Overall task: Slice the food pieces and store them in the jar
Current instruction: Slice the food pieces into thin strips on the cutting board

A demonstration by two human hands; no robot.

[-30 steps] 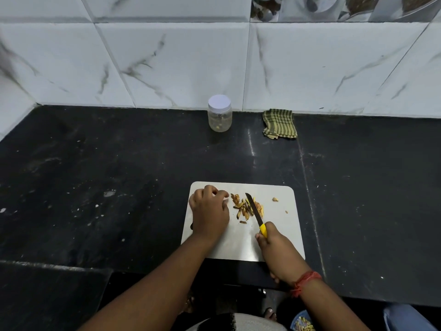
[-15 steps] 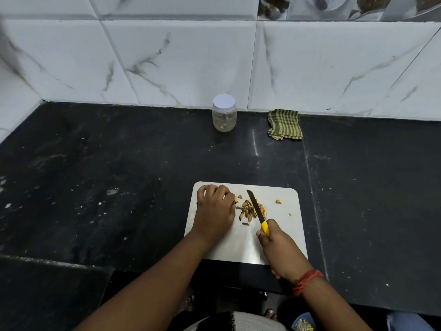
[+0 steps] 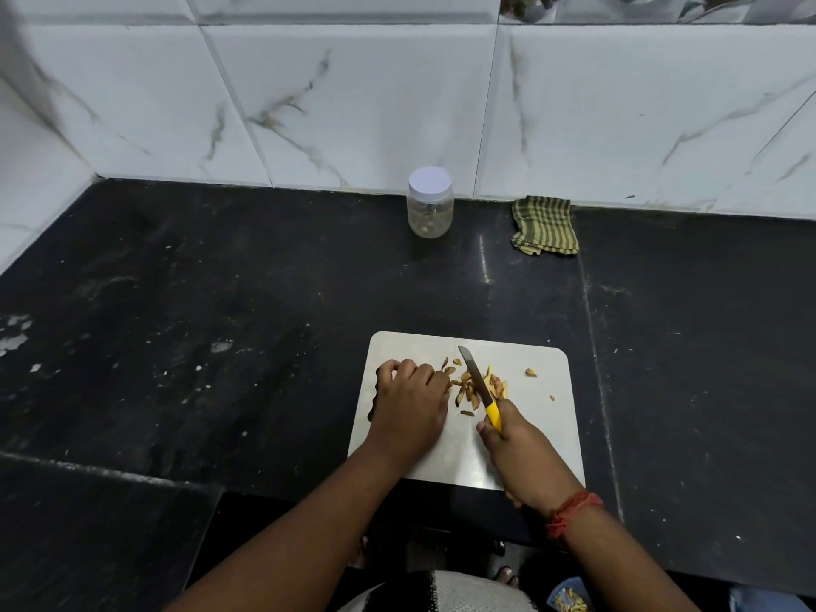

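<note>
1. Black stone tabletop, scuffed and speckled, carries every item and meets a wall of white marbled tiles.
2. Pale cutting board, set at the near edge, within reach of both arms.
3. Food pieces, small brown and yellow slivers heaped on the far half of the board; a few strays lie apart to the right. The heap looks gathered so the blade can pass through it.
4. Knife, grey blade and yellow handle, tip pointing away from the person, blade lying across the heap.
5. Right hand, fingers clenched round the yellow handle, a red thread band at the wrist. The grip suits a downward cut.
6. Left hand, fingers curled under, knuckles up, fingertips touching the left edge of the heap. It appears to steady the pieces; whether it pinches one I cannot tell.
7. Jar, clear with a white lid on, upright by the wall, well apart from the board. A few bits show at its bottom. It judges as waiting for the storing step, not yet begun.
8. Green checked cloth, folded, near the jar on its right.
</note>
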